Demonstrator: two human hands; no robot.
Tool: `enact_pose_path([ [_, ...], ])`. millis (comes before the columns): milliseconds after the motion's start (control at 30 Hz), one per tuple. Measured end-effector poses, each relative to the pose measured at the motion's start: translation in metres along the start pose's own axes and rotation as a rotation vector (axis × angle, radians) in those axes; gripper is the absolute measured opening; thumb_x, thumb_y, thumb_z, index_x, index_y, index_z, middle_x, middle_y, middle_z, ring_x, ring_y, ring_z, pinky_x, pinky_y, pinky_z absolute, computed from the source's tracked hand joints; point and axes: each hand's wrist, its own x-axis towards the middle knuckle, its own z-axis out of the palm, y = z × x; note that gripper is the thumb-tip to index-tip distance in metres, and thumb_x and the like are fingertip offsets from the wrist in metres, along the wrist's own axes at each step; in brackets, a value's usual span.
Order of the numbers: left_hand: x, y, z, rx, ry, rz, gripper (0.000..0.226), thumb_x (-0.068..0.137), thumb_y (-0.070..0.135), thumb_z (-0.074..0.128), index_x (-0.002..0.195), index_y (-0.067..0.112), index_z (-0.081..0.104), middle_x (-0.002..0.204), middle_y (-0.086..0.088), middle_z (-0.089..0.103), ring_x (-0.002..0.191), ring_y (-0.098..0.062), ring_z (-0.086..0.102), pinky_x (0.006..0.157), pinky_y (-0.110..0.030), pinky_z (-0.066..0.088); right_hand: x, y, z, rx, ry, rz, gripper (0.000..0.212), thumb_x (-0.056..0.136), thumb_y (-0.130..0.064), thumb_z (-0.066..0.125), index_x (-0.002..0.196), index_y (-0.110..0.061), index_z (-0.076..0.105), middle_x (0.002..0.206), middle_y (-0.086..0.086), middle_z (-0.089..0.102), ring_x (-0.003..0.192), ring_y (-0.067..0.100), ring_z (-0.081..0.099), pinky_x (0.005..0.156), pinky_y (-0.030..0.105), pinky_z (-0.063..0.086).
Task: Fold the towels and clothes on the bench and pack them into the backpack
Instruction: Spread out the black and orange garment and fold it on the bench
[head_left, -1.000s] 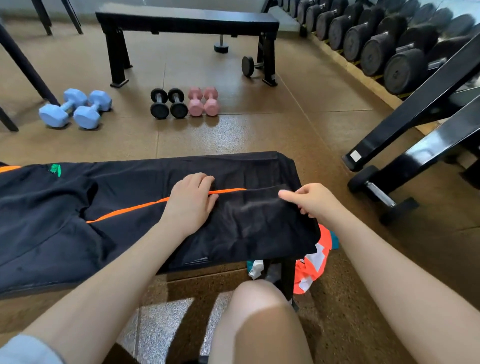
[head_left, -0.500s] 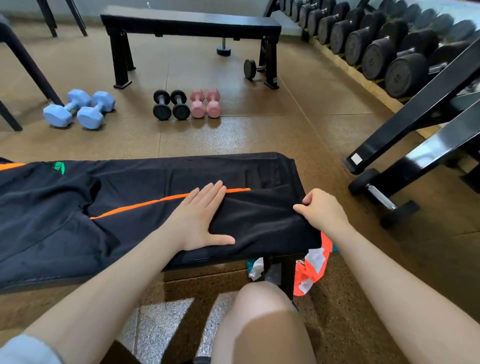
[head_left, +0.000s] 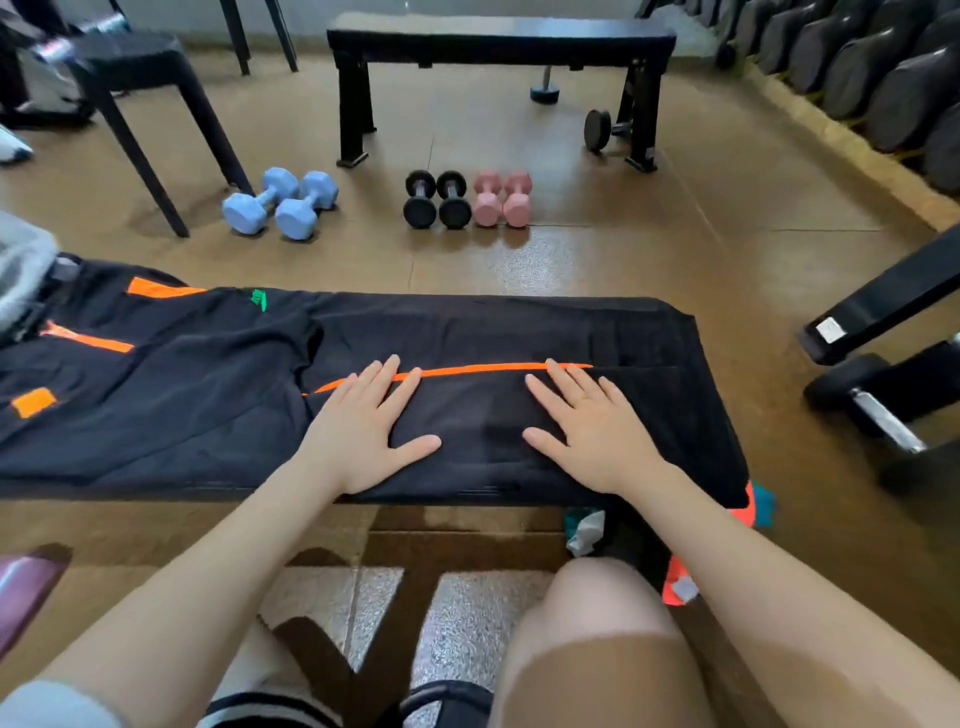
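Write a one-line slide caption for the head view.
Both hands, left and right, press flat on black orange-striped trousers spread along the gym bench, dumbbells beyond.

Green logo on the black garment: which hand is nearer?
Left. The left hand lies flat just right of and below the green logo; the right hand lies flat farther right.

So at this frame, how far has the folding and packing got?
Early. Done: the black garment with orange stripes is spread along the bench, its right end apparently doubled over. In hand: the left hand and right hand press flat on it, fingers straight. Left: finish folding it, fold the orange and teal cloth hanging past the bench end, and pack; no backpack is clearly identifiable.
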Motion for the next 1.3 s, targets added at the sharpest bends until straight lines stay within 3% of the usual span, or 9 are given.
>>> enact_pose_path([
  [100, 0.001, -0.009, -0.002, -0.017, -0.007, -0.038, 0.121, 0.047, 0.089, -0.023, 0.148, 0.028, 0.004, 0.157, -0.001, -0.003, 0.145, -0.019, 0.000, 0.116, -0.032, 0.001, -0.010, 0.030, -0.004, -0.024, -0.034, 0.132, 0.084, 0.076, -0.071, -0.003, 0.150, -0.031, 0.004, 0.159, -0.005, -0.003, 0.146, 0.014, -0.002, 0.117, 0.037, 0.004],
  [200, 0.005, -0.005, -0.004, -0.110, 0.007, -0.078, 0.100, 0.065, 0.077, -0.007, 0.148, 0.026, 0.011, 0.157, 0.000, 0.003, 0.144, -0.018, 0.003, 0.115, -0.032, 0.004, -0.005, 0.038, -0.010, -0.022, -0.030, 0.256, 0.067, 0.094, -0.059, 0.015, 0.151, -0.025, 0.007, 0.159, -0.003, 0.001, 0.146, 0.015, 0.001, 0.117, 0.039, 0.003],
  [300, 0.018, 0.000, -0.014, -0.261, 0.130, -0.120, 0.061, 0.095, 0.052, 0.025, 0.143, 0.016, 0.032, 0.153, -0.003, 0.024, 0.143, -0.017, 0.015, 0.113, -0.029, 0.012, 0.024, 0.023, -0.017, 0.118, 0.159, 0.153, 0.058, 0.097, -0.051, 0.023, 0.141, -0.016, 0.038, 0.156, 0.002, 0.021, 0.144, 0.016, 0.016, 0.116, 0.041, 0.005],
  [400, 0.039, 0.000, -0.032, -0.248, 0.352, -0.137, 0.041, 0.098, 0.031, 0.038, 0.131, 0.010, 0.049, 0.143, -0.005, 0.042, 0.136, -0.018, 0.030, 0.109, -0.027, 0.022, 0.070, 0.001, -0.031, 0.305, 0.266, -0.045, 0.061, 0.088, -0.051, 0.025, 0.122, -0.012, 0.058, 0.138, 0.006, 0.049, 0.131, 0.022, 0.039, 0.111, 0.038, 0.020],
  [467, 0.052, -0.004, -0.043, -0.195, 0.363, -0.175, 0.040, 0.097, 0.032, 0.041, 0.128, 0.010, 0.051, 0.139, -0.005, 0.045, 0.132, -0.020, 0.035, 0.106, -0.030, 0.028, 0.104, -0.008, -0.038, 0.348, 0.262, -0.159, 0.052, 0.092, -0.046, 0.034, 0.115, -0.008, 0.060, 0.129, 0.008, 0.055, 0.121, 0.027, 0.047, 0.104, 0.037, 0.030],
  [600, 0.064, -0.017, -0.052, -0.109, 0.274, -0.277, 0.040, 0.094, 0.034, 0.045, 0.127, 0.012, 0.051, 0.138, -0.004, 0.045, 0.128, -0.022, 0.039, 0.105, -0.035, 0.035, 0.157, -0.012, -0.044, 0.377, 0.140, -0.310, 0.031, 0.095, -0.032, 0.046, 0.117, -0.012, 0.057, 0.127, 0.004, 0.053, 0.119, 0.024, 0.046, 0.100, 0.035, 0.036],
  [767, 0.051, -0.044, -0.056, -0.038, 0.159, -0.410, 0.040, 0.093, 0.033, 0.046, 0.128, 0.013, 0.051, 0.136, -0.001, 0.045, 0.125, -0.021, 0.042, 0.100, -0.037, 0.040, 0.200, -0.029, -0.041, 0.457, 0.030, -0.411, 0.027, 0.093, -0.029, 0.048, 0.115, -0.015, 0.057, 0.121, 0.004, 0.055, 0.116, 0.023, 0.049, 0.099, 0.040, 0.041],
  [900, 0.041, -0.069, -0.063, -0.042, 0.179, -0.519, 0.034, 0.092, 0.030, 0.048, 0.121, 0.014, 0.055, 0.130, -0.001, 0.050, 0.122, -0.021, 0.046, 0.098, -0.039, 0.041, 0.223, -0.054, -0.042, 0.473, -0.014, -0.474, 0.028, 0.094, -0.028, 0.047, 0.116, -0.014, 0.056, 0.122, 0.006, 0.055, 0.115, 0.024, 0.050, 0.097, 0.041, 0.042],
  [1300, 0.159, -0.180, -0.086, 0.172, 0.158, -0.338, 0.034, 0.094, 0.024, 0.043, 0.126, 0.014, 0.050, 0.128, -0.003, 0.052, 0.114, -0.026, 0.050, 0.081, -0.036, 0.044, 0.328, -0.087, -0.047, 0.418, 0.029, -0.474, 0.026, 0.097, -0.024, 0.042, 0.116, -0.013, 0.055, 0.116, 0.006, 0.055, 0.109, 0.024, 0.051, 0.093, 0.038, 0.042],
])
